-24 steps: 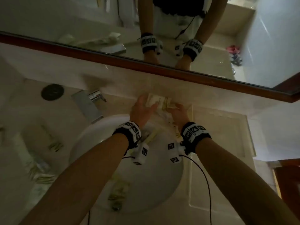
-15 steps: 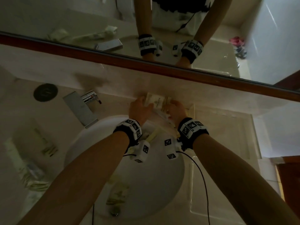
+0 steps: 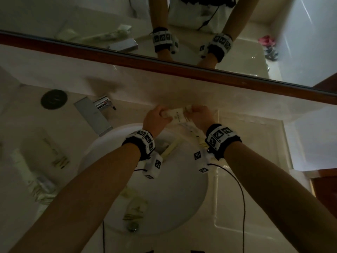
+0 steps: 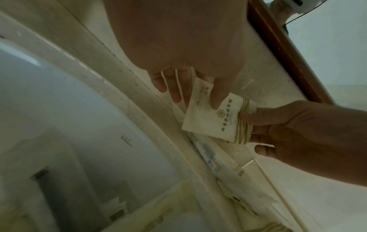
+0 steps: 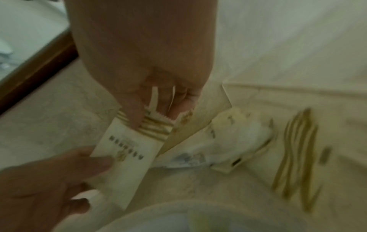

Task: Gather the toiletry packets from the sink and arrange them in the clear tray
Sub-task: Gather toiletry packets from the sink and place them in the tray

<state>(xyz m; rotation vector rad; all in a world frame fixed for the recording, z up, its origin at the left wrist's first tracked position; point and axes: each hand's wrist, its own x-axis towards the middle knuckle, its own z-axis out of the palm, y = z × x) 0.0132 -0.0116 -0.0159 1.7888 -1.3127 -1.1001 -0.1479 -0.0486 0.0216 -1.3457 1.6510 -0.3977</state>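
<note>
A white toiletry packet [image 3: 177, 115] with gold stripes at one end is held between both hands above the counter, near the back wall. My left hand [image 3: 162, 114] grips its plain end with fingers and thumb [image 4: 216, 100]. My right hand [image 3: 191, 111] pinches the striped end [image 5: 152, 124]. Under it a longer packet [image 4: 208, 157] lies across the sink rim toward the clear tray [image 3: 251, 121]. More packets [image 3: 135, 207] lie in the white sink [image 3: 102, 143] near the drain. In the right wrist view, blurred packets [image 5: 238, 133] lie at the tray's corner.
A chrome faucet [image 3: 96, 114] stands at the sink's back left, with a dark round disc [image 3: 53, 99] beside it. More packets [image 3: 27, 172] lie on the counter to the left. A wood-framed mirror [image 3: 182, 68] runs along the wall just above the hands.
Both hands keep hold of the same packet. It now lies more level between them, a little closer to the back wall. The head view has shifted slightly.
</note>
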